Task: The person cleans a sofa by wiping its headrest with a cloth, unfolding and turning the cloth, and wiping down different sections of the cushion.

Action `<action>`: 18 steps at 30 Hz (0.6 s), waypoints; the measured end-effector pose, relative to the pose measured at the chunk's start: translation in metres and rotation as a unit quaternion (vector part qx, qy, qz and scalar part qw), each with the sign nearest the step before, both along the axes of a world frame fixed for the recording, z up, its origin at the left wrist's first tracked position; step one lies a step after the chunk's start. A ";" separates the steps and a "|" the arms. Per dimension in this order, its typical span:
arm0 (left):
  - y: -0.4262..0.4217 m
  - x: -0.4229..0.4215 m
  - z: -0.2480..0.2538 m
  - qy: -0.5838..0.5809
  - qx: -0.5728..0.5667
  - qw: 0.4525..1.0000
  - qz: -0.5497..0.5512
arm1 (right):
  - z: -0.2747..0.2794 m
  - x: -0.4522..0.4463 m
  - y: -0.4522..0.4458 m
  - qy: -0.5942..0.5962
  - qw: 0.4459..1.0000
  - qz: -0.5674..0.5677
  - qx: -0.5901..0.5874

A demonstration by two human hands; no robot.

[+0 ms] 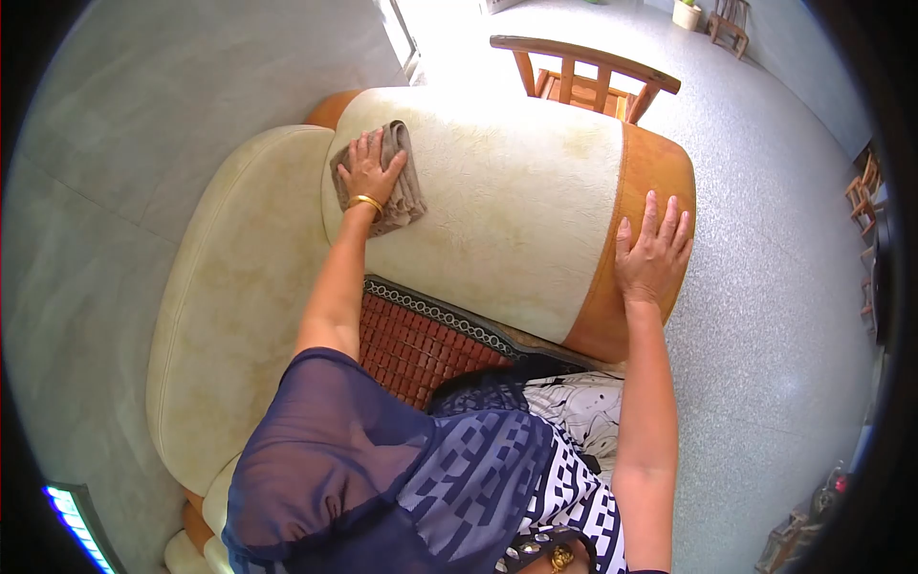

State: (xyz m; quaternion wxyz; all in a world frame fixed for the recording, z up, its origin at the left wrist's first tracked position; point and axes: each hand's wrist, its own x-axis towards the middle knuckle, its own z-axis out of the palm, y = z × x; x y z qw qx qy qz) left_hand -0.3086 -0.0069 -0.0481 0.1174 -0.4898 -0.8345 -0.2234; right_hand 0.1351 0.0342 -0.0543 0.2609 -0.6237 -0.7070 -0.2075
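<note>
My left hand (371, 177), with a gold bangle at its wrist, lies flat on a folded brown-grey cloth (406, 196). Its fingers are spread and press the cloth against the cream top of the sofa armrest (497, 191), near the backrest. On the orange-brown front band (657, 158) of the same armrest rests my right hand (653, 251), palm down, fingers apart, holding nothing. The underside of the cloth is hidden.
The cream sofa backrest (239, 287) stands against a grey wall (105, 143). A reddish tiled seat mat (406, 344) covers the seat. Beyond the armrest is a wooden chair (583, 72). Speckled grey floor (765, 287) runs along the right, with small wooden chairs at its edges.
</note>
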 end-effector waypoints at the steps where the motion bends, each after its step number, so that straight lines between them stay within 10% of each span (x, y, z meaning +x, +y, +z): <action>1: 0.002 -0.009 0.001 -0.001 -0.008 1.000 0.001 | 0.000 0.000 0.000 -0.003 1.000 0.001 0.007; 18: 0.017 -0.080 -0.007 0.029 0.027 0.999 -0.013 | -0.002 0.001 0.001 -0.015 1.000 0.004 0.019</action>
